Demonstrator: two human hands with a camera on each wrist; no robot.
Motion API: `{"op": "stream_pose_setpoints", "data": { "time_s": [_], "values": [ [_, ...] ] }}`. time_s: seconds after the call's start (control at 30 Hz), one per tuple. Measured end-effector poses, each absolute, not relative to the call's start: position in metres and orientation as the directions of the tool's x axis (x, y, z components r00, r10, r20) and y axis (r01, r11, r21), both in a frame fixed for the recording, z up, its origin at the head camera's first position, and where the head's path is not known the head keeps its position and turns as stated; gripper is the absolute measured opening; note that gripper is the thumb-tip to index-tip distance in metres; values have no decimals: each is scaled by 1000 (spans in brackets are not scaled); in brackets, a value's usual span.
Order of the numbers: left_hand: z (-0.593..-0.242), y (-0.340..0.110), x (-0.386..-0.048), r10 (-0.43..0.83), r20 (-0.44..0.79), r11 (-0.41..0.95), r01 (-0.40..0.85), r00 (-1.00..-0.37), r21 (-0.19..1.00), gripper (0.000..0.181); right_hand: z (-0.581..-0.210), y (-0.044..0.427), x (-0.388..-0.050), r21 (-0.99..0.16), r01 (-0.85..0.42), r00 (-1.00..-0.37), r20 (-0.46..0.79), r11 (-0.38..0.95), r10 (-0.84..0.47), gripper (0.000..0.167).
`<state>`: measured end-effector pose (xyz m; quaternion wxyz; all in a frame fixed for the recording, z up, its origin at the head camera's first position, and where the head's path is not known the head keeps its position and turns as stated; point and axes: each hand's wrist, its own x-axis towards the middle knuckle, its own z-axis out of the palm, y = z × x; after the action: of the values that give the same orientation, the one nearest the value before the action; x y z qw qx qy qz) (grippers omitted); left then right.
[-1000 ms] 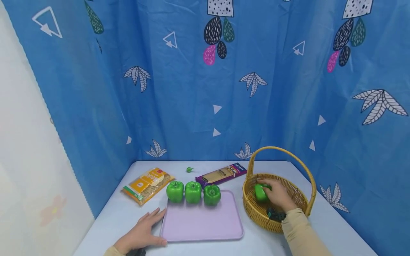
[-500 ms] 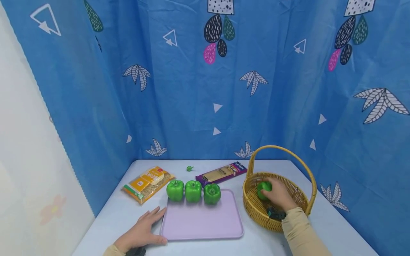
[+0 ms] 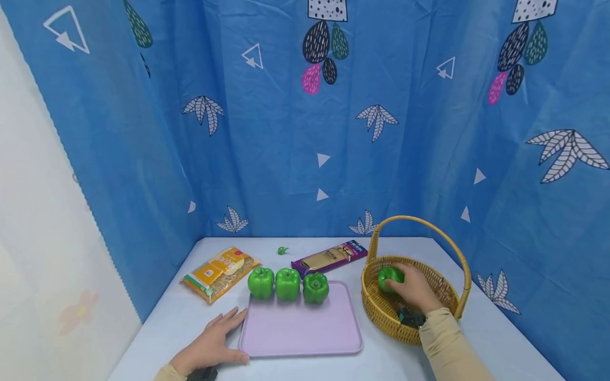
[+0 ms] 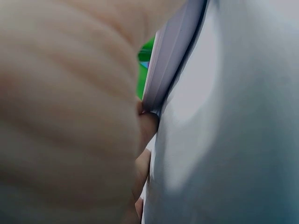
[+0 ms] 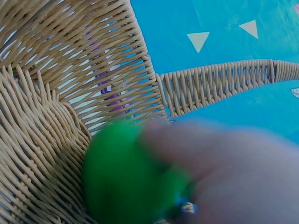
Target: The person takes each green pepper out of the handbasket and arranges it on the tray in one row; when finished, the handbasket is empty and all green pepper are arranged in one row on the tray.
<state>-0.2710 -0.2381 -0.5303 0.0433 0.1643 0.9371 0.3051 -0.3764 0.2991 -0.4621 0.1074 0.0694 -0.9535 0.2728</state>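
Inside the wicker basket [image 3: 392,328] my right hand [image 3: 415,288] grips a green bell pepper [image 3: 389,277]. In the right wrist view that bell pepper [image 5: 126,177] is blurred, with thumb and fingers around its side. My left hand [image 3: 212,341] lies on the table with spread, fairly straight fingers, touching the left edge of the lilac tray [image 3: 300,333]. Along the tray's far edge stand three more green peppers: a left one [image 3: 260,283], a middle one [image 3: 287,284] and a right one [image 3: 315,288]. In the left wrist view, fingers rest beside the tray's rim [image 4: 163,70].
A yellow-orange food packet [image 3: 221,274] lies at the back left. Behind the tray is a purple noodle packet [image 3: 329,257], and a small green piece [image 3: 282,250] sits farther back. The basket's tall handle [image 3: 424,222] arches up on the right. Blue curtains [image 3: 295,132] enclose the table.
The pepper in my right hand has turned and shifted slightly inside the basket. My left hand stays at the tray's edge.
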Motion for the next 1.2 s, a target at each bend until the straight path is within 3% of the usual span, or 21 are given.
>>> {"op": "stream_pose_setpoints", "data": {
  "time_s": [0.33,0.67,0.83,1.07,1.2],
  "values": [
    [-533,-240,-272,328,15,756,272,-944,595,112,-461,298,-376,-612,-157,-977,210,775,-33,67],
    [-532,-237,-274,348,18,740,287,-937,609,112,-459,305,-375,-603,-137,-981,193,786,-22,72],
    [-532,-241,-273,348,15,750,289,-937,595,112,-441,296,-371,-704,-206,-965,261,679,-22,78],
    [-530,-241,-272,338,0,748,268,-941,608,112,-419,255,-362,-810,-397,-917,337,431,-212,65],
    [-531,-239,-274,345,13,747,283,-939,601,113,-426,229,-368,-787,-400,-909,277,469,-310,60]
  ]
}}
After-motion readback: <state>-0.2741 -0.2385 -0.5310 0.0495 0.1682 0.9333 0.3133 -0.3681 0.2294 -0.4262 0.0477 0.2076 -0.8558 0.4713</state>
